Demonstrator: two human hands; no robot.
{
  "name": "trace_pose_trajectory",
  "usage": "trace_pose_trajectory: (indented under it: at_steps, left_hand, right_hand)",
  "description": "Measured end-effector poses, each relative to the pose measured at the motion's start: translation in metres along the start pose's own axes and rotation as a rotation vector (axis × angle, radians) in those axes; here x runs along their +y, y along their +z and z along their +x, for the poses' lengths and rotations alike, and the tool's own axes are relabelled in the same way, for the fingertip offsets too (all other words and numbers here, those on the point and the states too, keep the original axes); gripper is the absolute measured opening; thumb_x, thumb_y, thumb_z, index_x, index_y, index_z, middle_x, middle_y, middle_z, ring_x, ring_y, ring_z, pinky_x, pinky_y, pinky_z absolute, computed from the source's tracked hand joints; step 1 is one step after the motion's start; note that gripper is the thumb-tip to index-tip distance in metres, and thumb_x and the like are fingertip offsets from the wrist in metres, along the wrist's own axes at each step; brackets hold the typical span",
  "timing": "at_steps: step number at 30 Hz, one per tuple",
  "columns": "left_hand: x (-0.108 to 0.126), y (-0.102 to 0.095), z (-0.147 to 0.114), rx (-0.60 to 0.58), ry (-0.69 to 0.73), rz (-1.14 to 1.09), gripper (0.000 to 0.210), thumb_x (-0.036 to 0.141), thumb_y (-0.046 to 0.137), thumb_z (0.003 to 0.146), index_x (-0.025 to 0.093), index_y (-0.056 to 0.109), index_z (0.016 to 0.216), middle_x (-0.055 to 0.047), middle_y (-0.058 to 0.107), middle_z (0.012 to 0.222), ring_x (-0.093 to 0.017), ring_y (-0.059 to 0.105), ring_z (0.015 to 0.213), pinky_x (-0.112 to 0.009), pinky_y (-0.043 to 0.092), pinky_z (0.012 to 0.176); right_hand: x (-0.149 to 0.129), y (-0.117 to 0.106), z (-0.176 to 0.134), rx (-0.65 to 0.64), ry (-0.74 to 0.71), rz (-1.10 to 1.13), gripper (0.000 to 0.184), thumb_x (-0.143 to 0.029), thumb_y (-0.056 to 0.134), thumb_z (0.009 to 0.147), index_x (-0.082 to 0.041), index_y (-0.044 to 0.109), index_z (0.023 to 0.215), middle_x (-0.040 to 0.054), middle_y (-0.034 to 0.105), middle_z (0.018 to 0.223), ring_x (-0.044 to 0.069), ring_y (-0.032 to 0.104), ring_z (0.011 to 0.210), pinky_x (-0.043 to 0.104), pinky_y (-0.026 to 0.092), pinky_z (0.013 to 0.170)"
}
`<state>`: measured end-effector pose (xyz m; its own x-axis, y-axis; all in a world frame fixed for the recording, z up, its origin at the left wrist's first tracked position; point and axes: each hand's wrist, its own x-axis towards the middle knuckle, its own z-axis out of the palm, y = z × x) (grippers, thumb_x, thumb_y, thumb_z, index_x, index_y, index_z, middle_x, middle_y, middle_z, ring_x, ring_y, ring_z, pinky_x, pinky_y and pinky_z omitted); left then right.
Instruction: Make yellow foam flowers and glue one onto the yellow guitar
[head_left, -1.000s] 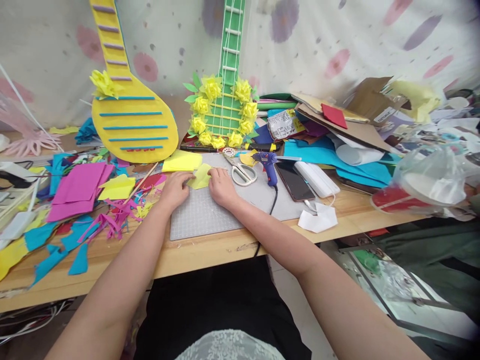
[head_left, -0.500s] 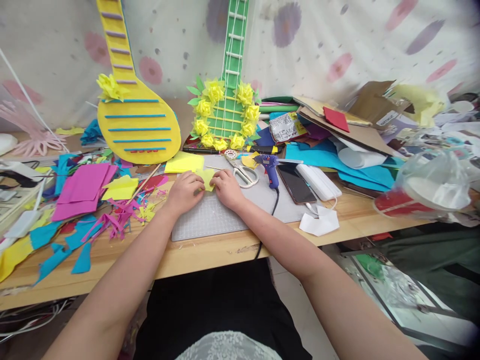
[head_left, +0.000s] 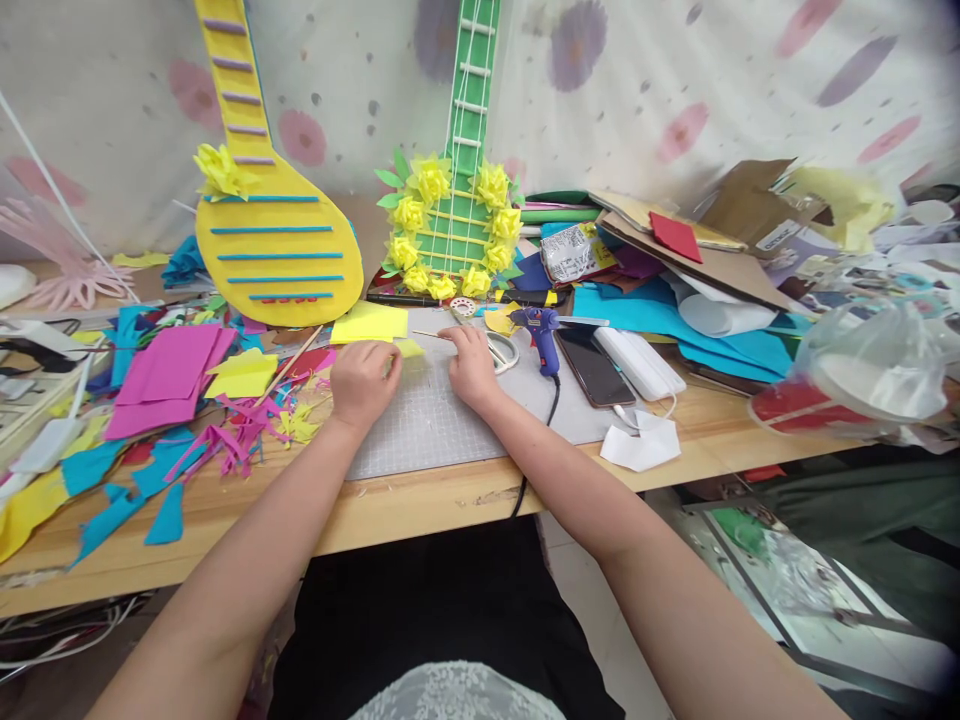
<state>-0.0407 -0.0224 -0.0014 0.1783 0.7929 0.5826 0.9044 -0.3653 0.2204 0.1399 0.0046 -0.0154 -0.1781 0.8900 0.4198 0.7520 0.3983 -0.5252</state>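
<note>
"Which step is this?"

"Handling the yellow piece point(head_left: 410, 348), I'd judge, with the stick point(head_left: 429, 334) about to be wanted. The piece lies over the mat point(head_left: 405, 437), between the hands and nearer the left, just beside the yellow stack point(head_left: 370, 322)."

"How are the hands?"

"The left hand point(head_left: 366, 382) is curled, thumb and fingertips close together at the edge of the piece. Whether they grip it, I can't tell. The right hand point(head_left: 472, 366) is bent over, fingertips at the right end of the stick. Whether they have closed on it, I can't tell either."

"What does the next move call for?"

"As I read it, a firm pinch on the stick and a steady left hand, so the thin piece doesn't slide or crease."

"Anything in the way?"

"The scissors point(head_left: 506, 352), partly hidden behind the right hand; a careless lift could drag them. The glue gun point(head_left: 541, 335) stands just beyond, its cord point(head_left: 553, 405) running down over the table edge."

"And the rest?"

"A phone point(head_left: 592, 367) to the right of the gun, scraps point(head_left: 238, 428) to the left of the mat. The yellow lute point(head_left: 281, 255) and green lute point(head_left: 455, 235) stand at the back, clear of the hands."
</note>
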Motion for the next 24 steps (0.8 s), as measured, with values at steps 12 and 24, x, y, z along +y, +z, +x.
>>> trace_pose_trajectory:
  at_steps: [12,24]
  left_hand:
    - [0.011,0.007,-0.001,-0.207,0.097,0.08,0.013,0.021,0.047,0.081,0.02,0.061,0.078,-0.009,0.064,0.085,-0.026,0.054,0.092,-0.042,0.039,0.083]
    - [-0.003,0.015,-0.002,-0.316,-0.114,-0.253,0.013,0.028,0.058,0.075,0.021,0.062,0.084,-0.004,0.069,0.086,-0.02,0.063,0.082,-0.033,0.046,0.078]
  right_hand:
    - [0.006,-0.002,0.001,0.155,0.041,0.125,0.05,-0.001,0.032,0.065,-0.015,0.053,0.107,0.0108,0.057,0.106,0.021,0.05,0.103,0.037,0.039,0.094]
    - [0.003,0.007,-0.003,-0.217,-0.096,0.247,0.051,-0.002,0.036,0.07,-0.016,0.048,0.118,0.0021,0.068,0.089,0.02,0.051,0.101,0.034,0.039,0.092]
